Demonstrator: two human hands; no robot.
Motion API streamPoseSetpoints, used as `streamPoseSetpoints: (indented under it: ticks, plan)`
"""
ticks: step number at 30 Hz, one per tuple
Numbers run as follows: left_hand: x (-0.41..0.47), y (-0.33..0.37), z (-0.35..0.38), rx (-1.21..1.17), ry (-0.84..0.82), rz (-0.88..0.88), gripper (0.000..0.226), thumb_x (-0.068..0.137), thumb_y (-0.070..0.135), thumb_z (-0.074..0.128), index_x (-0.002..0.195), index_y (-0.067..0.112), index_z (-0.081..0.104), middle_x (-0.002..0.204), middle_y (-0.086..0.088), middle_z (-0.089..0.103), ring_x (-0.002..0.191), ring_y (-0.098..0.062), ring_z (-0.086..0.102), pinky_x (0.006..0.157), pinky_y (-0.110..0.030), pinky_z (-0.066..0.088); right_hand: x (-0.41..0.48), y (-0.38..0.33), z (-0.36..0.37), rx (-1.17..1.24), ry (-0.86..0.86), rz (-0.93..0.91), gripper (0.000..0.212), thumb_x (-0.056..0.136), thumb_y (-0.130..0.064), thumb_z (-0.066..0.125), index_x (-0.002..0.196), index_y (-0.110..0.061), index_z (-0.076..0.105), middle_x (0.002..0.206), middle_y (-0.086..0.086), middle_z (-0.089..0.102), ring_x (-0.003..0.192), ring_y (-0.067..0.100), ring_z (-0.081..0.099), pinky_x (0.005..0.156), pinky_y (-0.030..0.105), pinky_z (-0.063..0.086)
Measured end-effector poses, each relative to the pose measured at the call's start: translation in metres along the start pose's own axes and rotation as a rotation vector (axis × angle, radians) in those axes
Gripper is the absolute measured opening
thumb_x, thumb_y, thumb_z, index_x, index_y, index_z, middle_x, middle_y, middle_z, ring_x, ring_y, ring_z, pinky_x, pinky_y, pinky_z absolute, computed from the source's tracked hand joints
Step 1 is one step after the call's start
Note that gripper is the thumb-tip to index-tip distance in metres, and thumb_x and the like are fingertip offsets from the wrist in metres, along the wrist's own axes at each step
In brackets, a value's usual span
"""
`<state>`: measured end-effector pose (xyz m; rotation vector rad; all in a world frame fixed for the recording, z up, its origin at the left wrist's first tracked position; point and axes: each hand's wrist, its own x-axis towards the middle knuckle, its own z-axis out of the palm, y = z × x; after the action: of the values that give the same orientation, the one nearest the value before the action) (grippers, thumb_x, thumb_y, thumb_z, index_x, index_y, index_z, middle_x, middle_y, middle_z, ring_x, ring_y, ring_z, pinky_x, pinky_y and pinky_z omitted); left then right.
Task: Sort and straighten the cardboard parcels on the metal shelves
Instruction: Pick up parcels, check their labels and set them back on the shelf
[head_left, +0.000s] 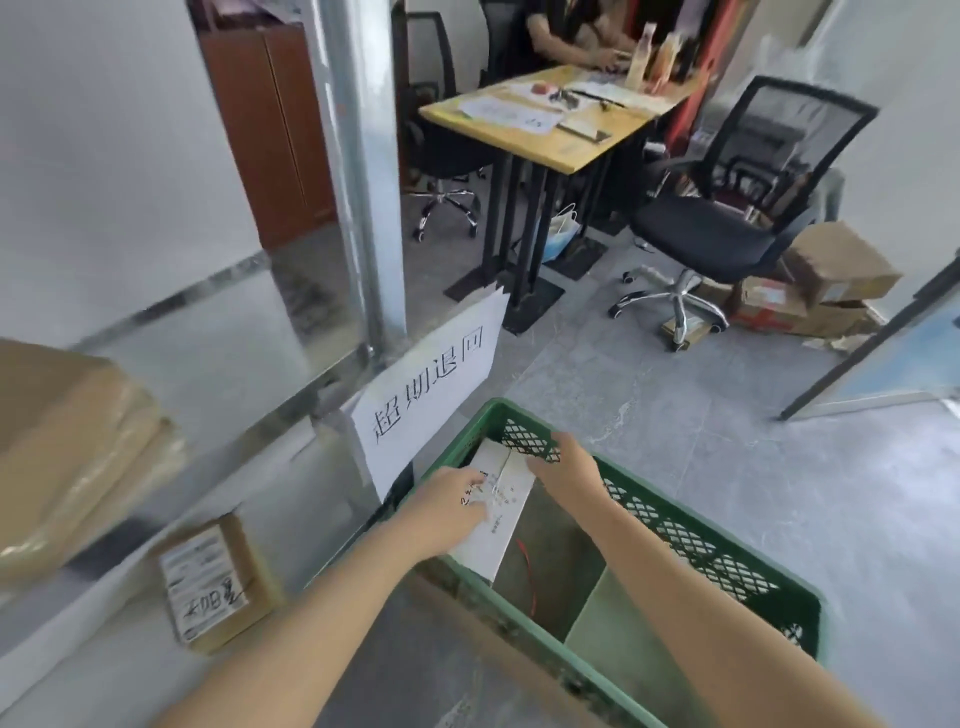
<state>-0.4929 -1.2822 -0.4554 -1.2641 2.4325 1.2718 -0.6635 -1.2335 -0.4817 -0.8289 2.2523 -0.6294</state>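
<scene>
Left of the green crate (693, 545), a small labelled cardboard box (215, 582) lies on the metal shelf (78, 629). In the crate's far-left corner, the left hand (448, 505) and right hand (563, 469) both clasp a white parcel (501, 519), whose long axis runs from that corner toward the crate's near wall.

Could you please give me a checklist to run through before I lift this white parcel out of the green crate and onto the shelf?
1. Both hands on the white parcel: ok. The left hand lies on its top face and the right hand is at its far end.
2. Firm grip: cannot tell. The fingers are blurred or hidden.
3. Nothing lying on the parcel inside the green crate: ok. Only the hands cover it.
4. Red wire free of the parcel: cannot tell.
5. Room on the lower metal shelf: ok. Bare metal shows beside the small labelled parcel.
</scene>
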Motion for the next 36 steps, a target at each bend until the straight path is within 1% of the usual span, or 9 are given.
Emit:
streamPoseSetpoints:
  ticks: [4, 8, 15, 19, 23, 25, 28, 31, 36]
  plan:
    - [-0.103, 0.027, -0.047, 0.017, 0.115, 0.112, 0.046, 0.096, 0.025, 0.048, 0.141, 0.021, 0.042, 0.148, -0.003, 0.037, 0.121, -0.022, 0.049, 0.098, -0.031, 0.039, -0.102, -0.066, -0.017, 0.087, 0.088, -0.129, 0.059, 0.097, -0.022, 0.055, 0.149, -0.012, 0.029, 0.147, 0.011, 0.04, 0.091, 0.02, 0.055, 0.059, 0.024, 0.044]
    - [-0.239, 0.042, -0.095, 0.044, 0.26, 0.203, 0.046, 0.096, 0.024, 0.047, 0.141, 0.02, 0.041, 0.151, -0.002, 0.033, 0.134, -0.021, 0.039, 0.108, -0.033, 0.033, -0.227, -0.131, -0.026, 0.162, 0.171, -0.284, 0.059, 0.095, -0.022, 0.056, 0.148, -0.013, 0.032, 0.146, 0.012, 0.041, 0.098, 0.02, 0.052, 0.075, 0.029, 0.042]
    - [-0.475, 0.039, -0.165, 0.165, 0.588, 0.293, 0.044, 0.096, 0.027, 0.049, 0.139, 0.021, 0.044, 0.146, 0.0, 0.039, 0.129, -0.019, 0.043, 0.109, -0.034, 0.035, -0.418, -0.244, -0.027, 0.288, 0.26, -0.587, 0.059, 0.094, -0.025, 0.061, 0.146, -0.015, 0.036, 0.146, 0.01, 0.043, 0.126, 0.03, 0.049, 0.093, 0.039, 0.048]
    - [-0.587, 0.027, -0.214, 0.138, 0.801, 0.293, 0.041, 0.095, 0.027, 0.05, 0.136, 0.02, 0.046, 0.145, 0.001, 0.04, 0.129, -0.017, 0.043, 0.107, -0.036, 0.037, -0.51, -0.316, -0.017, 0.344, 0.274, -0.844, 0.056, 0.093, -0.025, 0.061, 0.144, -0.014, 0.039, 0.144, 0.012, 0.045, 0.127, 0.028, 0.046, 0.095, 0.033, 0.039]
    - [-0.67, 0.009, -0.246, 0.057, 1.034, 0.272, 0.035, 0.094, 0.023, 0.052, 0.128, 0.019, 0.052, 0.134, 0.0, 0.048, 0.119, -0.02, 0.05, 0.098, -0.033, 0.043, -0.583, -0.378, 0.001, 0.392, 0.281, -1.088, 0.048, 0.093, -0.018, 0.06, 0.138, -0.013, 0.045, 0.137, 0.01, 0.05, 0.103, 0.019, 0.048, 0.085, 0.025, 0.033]
    - [-0.705, -0.001, -0.257, 0.067, 1.132, 0.226, 0.034, 0.094, 0.023, 0.052, 0.128, 0.021, 0.053, 0.134, 0.002, 0.049, 0.119, -0.017, 0.05, 0.097, -0.031, 0.042, -0.613, -0.408, 0.015, 0.424, 0.286, -1.221, 0.046, 0.092, -0.014, 0.06, 0.136, -0.011, 0.048, 0.137, 0.009, 0.051, 0.112, 0.018, 0.048, 0.088, 0.017, 0.031]
    - [-0.758, -0.024, -0.273, 0.088, 1.329, 0.13, 0.032, 0.094, 0.023, 0.052, 0.126, 0.023, 0.054, 0.132, 0.005, 0.05, 0.116, -0.012, 0.051, 0.09, -0.024, 0.038, -0.658, -0.454, 0.042, 0.442, 0.164, -1.395, 0.046, 0.09, -0.011, 0.059, 0.136, -0.013, 0.049, 0.136, 0.006, 0.05, 0.114, 0.013, 0.046, 0.082, 0.008, 0.031]
    - [-0.788, -0.044, -0.285, 0.069, 1.471, 0.074, 0.032, 0.092, 0.017, 0.053, 0.124, 0.02, 0.055, 0.129, 0.001, 0.05, 0.112, -0.01, 0.05, 0.095, -0.023, 0.037, -0.681, -0.482, 0.065, 0.447, -0.002, -1.42, 0.046, 0.092, -0.017, 0.058, 0.137, -0.016, 0.048, 0.137, 0.004, 0.048, 0.124, 0.02, 0.046, 0.092, 0.021, 0.033]
    - [-0.837, -0.096, -0.307, 0.066, 1.715, -0.28, 0.041, 0.091, 0.02, 0.05, 0.133, 0.02, 0.046, 0.14, 0.0, 0.04, 0.122, -0.02, 0.044, 0.1, -0.034, 0.039, -0.719, -0.521, 0.114, 0.319, -0.37, -1.322, 0.061, 0.096, -0.043, 0.052, 0.146, -0.012, 0.035, 0.147, 0.008, 0.042, 0.133, 0.023, 0.042, 0.102, 0.031, 0.033]
